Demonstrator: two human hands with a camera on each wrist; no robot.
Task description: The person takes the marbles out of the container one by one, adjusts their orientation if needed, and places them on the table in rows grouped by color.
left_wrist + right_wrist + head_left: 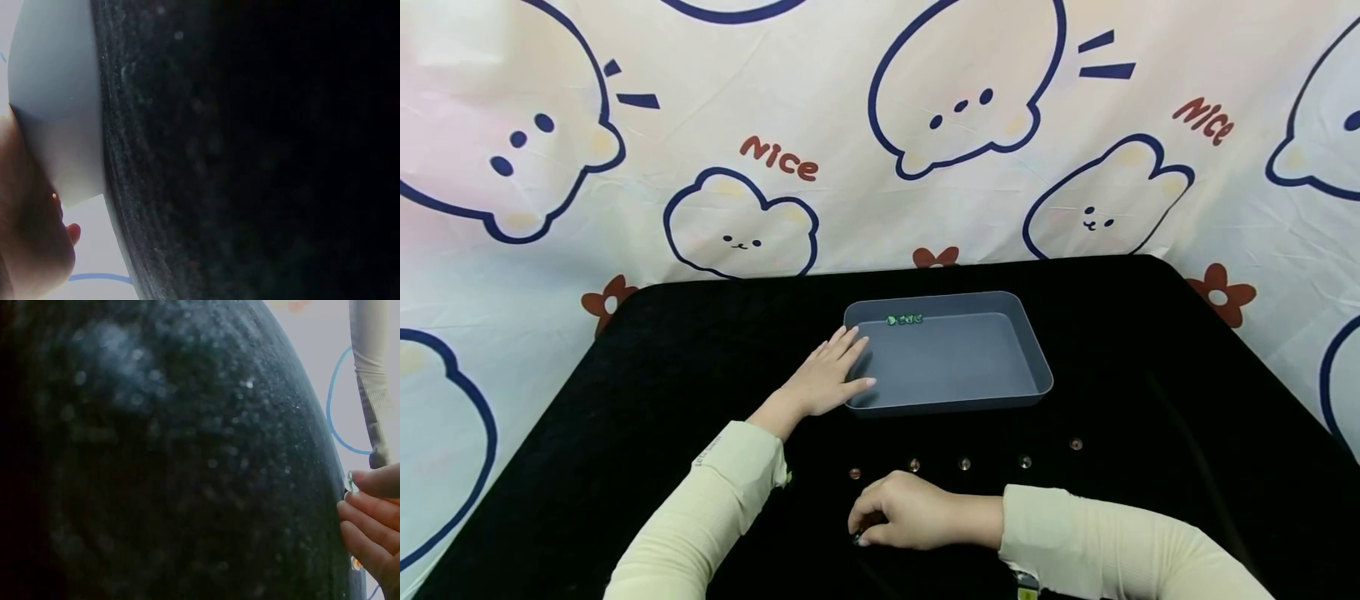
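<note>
In the head view my left hand (823, 375) rests on the left rim of a grey rectangular tray (955, 362), fingers straight and spread. The left wrist view shows that hand (31, 237) against the tray's outer wall (62, 112). My right hand (917, 512) is low over the black cloth, in front of the tray. Between its thumb and forefinger it pinches a small clear glass marble (350, 482) with green inside. Several green marbles (891, 320) lie in a row along the tray's back wall, left of its middle.
Several clear marbles with reddish centres (965, 464) form a loose row on the black cloth (737, 342) between the tray and my right hand. A pale curtain (865, 217) with cartoon prints hangs behind the table's back edge.
</note>
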